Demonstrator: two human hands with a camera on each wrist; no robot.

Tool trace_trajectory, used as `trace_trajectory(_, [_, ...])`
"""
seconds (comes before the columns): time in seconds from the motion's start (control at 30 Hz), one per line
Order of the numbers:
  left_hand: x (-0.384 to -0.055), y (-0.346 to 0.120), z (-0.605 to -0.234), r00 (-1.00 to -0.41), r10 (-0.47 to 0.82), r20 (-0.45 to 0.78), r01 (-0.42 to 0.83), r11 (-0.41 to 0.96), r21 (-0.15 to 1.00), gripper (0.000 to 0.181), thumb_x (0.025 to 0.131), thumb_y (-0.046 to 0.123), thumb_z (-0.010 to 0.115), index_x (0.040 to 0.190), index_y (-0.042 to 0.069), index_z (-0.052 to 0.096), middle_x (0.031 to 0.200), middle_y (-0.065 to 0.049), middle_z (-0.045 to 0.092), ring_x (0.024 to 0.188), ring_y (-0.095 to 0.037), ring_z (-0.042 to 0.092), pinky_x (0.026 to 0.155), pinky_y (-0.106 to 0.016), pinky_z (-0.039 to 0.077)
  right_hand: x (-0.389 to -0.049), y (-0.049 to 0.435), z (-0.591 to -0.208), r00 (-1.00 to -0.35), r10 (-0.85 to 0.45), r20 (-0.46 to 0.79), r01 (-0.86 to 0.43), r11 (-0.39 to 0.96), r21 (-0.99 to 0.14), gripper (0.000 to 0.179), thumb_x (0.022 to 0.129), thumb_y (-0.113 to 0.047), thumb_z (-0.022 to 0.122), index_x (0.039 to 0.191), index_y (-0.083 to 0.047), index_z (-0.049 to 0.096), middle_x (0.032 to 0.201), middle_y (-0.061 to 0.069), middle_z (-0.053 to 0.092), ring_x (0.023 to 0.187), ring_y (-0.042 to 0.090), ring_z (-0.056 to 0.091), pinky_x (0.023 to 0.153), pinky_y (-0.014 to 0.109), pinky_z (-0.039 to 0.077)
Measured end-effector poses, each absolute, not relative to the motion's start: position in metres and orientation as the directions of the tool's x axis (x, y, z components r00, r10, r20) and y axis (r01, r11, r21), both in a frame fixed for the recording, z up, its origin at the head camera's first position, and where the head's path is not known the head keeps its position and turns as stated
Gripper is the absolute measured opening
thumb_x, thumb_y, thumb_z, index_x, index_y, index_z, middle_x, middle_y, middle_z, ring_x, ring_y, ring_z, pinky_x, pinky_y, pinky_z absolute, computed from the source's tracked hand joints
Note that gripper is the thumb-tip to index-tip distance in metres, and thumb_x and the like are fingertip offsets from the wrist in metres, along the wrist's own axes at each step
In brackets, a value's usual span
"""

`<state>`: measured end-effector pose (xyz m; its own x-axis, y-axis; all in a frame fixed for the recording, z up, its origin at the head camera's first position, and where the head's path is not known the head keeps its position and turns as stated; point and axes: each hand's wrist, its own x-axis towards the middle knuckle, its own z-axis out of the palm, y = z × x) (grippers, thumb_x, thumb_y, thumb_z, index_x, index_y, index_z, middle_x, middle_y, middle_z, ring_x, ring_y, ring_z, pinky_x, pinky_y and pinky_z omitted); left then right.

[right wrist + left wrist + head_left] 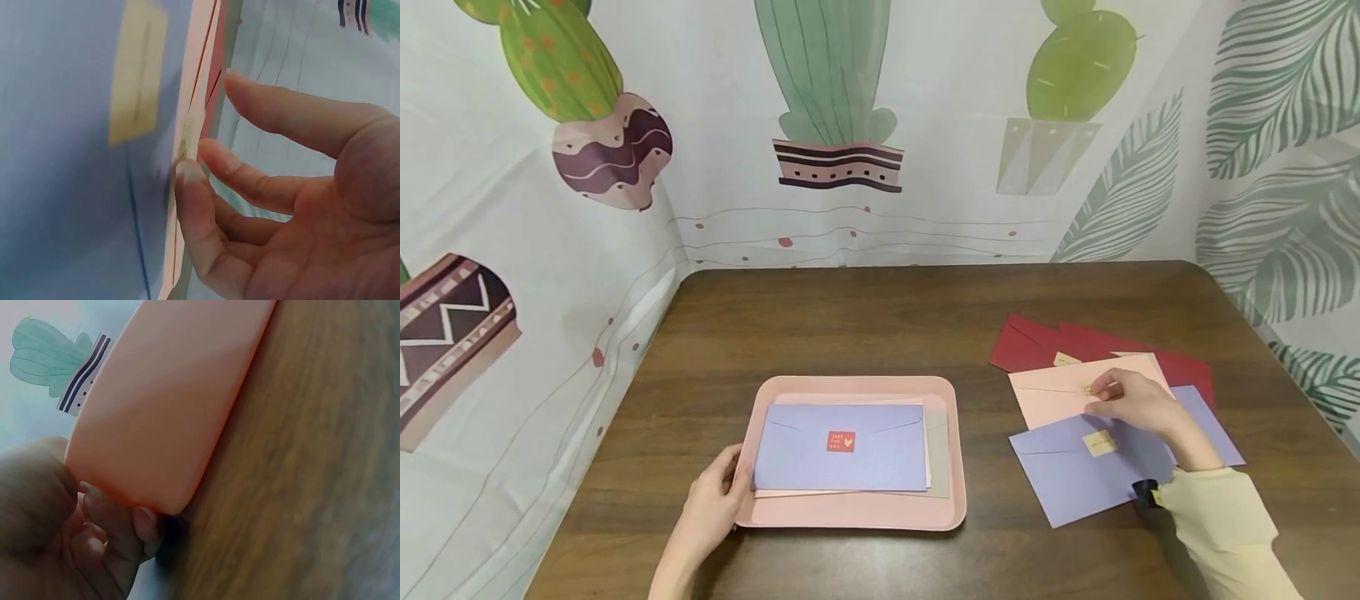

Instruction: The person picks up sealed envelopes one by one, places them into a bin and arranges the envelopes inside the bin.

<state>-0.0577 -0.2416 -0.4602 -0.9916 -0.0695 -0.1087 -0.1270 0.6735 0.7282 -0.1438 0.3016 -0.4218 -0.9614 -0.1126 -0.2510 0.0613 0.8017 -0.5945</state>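
At its left edge, my left hand (715, 500) grips a pink tray (957, 508); in the left wrist view the fingers (112, 531) curl against the tray's wall. A lavender envelope (805, 462) with a red sticker lies in the tray, over pink and grey ones that mostly stay hidden. On the right, my right hand (1138, 404) hovers over a pink envelope (1045, 400), its fingers loosely bent. One fingertip (190, 178) touches or nearly touches this envelope by its yellow sticker, thumb held apart. A lavender envelope (1060, 487) with a yellow sticker overlaps the pink one.
Red envelopes (1026, 343) lie behind the pink one, and part of another lavender envelope (1206, 421) shows to the right of the hand. The wooden table (850, 325) ends at a white cloth (730, 100) printed with cacti and leaves.
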Motion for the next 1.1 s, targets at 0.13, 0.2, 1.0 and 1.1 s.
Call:
trace_trajectory(0.13, [-0.058,-0.242,-0.46,-0.992,-0.071,-0.107,-0.127,0.678,0.724,0.032,0.101,0.015,0.048,0.13,0.002,0.053,0.122,-0.026,0.062,0.102,-0.033,0.067,0.078,-0.038,0.055,-0.144,0.312,-0.423,-0.964,-0.044,-0.264,0.11,0.835,-0.54,0.046,0.083,-0.021,0.075,0.109,0.011,0.054,0.102,0.029,0.059,0.091,0.037,0.056,0.072,0.04,0.049])
trace_trajectory(0.2, [-0.058,-0.242,-0.46,-0.992,-0.071,-0.105,-0.125,0.679,0.724,0.032,0.101,0.015,0.048,0.13,0.002,0.053,0.122,-0.026,0.062,0.102,-0.033,0.067,0.079,-0.037,0.055,-0.144,0.315,-0.423,-0.962,-0.003,-0.273,0.14,0.852,-0.504,0.051,0.082,-0.025,0.075,0.111,0.011,0.052,0.108,0.034,0.056,0.095,0.042,0.055,0.075,0.045,0.048])
trace_trajectory(1.0, [-0.056,-0.241,-0.46,-0.992,-0.074,-0.098,-0.123,0.668,0.734,0.032,0.101,0.015,0.048,0.129,0.003,0.054,0.123,-0.026,0.062,0.101,-0.034,0.068,0.079,-0.038,0.055,-0.148,0.331,-0.422,-0.859,0.242,-0.451,0.378,0.894,-0.239,0.11,0.067,-0.052,0.081,0.121,0.027,0.026,0.113,0.042,0.041,0.105,0.057,0.041,0.089,0.063,0.038])
trace_trajectory(1.1, [-0.057,-0.241,-0.46,-0.993,-0.073,-0.094,-0.119,0.666,0.737,0.031,0.101,0.015,0.048,0.129,0.003,0.054,0.122,-0.026,0.063,0.1,-0.033,0.068,0.078,-0.037,0.055,-0.149,0.333,-0.423,-0.853,0.236,-0.465,0.368,0.905,-0.215,0.114,0.066,-0.056,0.08,0.122,0.028,0.027,0.114,0.043,0.04,0.103,0.056,0.042,0.086,0.062,0.041])
